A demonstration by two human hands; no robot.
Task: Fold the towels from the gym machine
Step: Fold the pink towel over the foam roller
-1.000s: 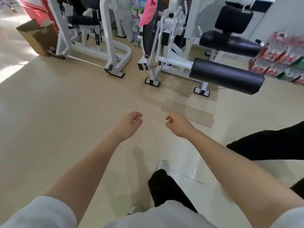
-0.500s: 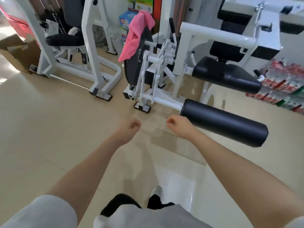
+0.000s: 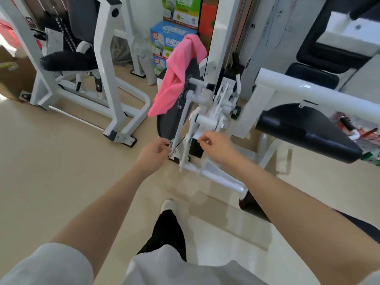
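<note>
A pink towel hangs crumpled over the round black disc of a white gym machine straight ahead. My left hand is stretched forward below the towel, fingers loosely curled and holding nothing. My right hand reaches forward beside it, in front of the machine's white levers, fingers also loosely curled and empty. Both hands are well short of the towel.
A second white machine with a black seat stands at the left. A black padded seat and a white bar jut out on the right. Stacked boxes stand behind the towel. A cardboard box sits far left. Beige floor lies underfoot.
I have walked closer to the machine, so the pink towel now fills the upper middle. Both hands have risen toward the machine, staying empty.
</note>
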